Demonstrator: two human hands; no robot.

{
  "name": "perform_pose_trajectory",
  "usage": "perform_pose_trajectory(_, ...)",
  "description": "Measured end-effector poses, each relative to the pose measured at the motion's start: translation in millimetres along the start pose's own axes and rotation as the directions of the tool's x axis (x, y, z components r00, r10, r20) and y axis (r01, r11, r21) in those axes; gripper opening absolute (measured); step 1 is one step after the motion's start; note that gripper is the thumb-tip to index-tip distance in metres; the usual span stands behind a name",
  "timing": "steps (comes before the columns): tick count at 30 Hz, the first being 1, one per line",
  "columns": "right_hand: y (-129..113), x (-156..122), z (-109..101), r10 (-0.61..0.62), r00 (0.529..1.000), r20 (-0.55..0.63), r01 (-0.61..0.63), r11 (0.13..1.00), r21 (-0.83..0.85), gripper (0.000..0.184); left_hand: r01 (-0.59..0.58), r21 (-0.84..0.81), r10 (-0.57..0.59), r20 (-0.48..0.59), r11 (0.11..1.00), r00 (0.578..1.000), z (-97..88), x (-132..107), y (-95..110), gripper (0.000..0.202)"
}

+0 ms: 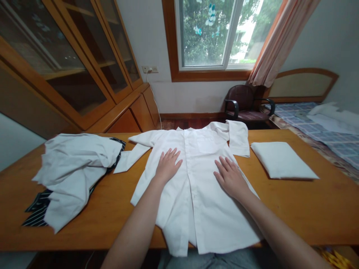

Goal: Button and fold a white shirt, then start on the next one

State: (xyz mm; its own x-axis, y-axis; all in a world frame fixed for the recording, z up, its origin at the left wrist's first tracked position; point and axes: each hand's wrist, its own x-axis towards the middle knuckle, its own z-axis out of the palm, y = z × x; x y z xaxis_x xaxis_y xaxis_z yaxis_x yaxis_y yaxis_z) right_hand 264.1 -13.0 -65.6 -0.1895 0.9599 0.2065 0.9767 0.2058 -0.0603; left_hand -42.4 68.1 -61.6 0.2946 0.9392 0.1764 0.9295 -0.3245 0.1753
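A white button-front shirt point(204, 179) lies spread face up on the wooden table, its collar end away from me and its hem hanging over the near edge. My left hand point(168, 165) rests flat on the left half of the shirt front, fingers spread. On the right half, below the chest pocket, my right hand point(230, 176) lies flat with its fingers apart. The left sleeve in view sticks out and bends back toward me; the right one is folded over at the far corner.
A rumpled pile of white and black-striped clothes point(78, 168) lies on the table point(291, 209) at left. At right is a neatly folded white garment point(283, 160). Beyond stand a glass-door cabinet point(112, 101), an office chair point(244, 101) and a bed point(316, 123).
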Motion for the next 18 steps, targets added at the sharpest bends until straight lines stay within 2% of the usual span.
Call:
perform_pose_trajectory(12,1,-30,-5,0.074,0.997,-0.025,-0.076,0.994,-0.080,0.055,0.074,0.087,-0.079,0.053,0.993,0.995,1.5,-3,7,0.059)
perform_pose_trajectory(18,2,-34,-5,0.088,0.996,-0.022,-0.090,0.991,-0.098,0.057,0.110,0.101,-0.119,0.090,0.989,0.989,-2.7,-7,12,0.059)
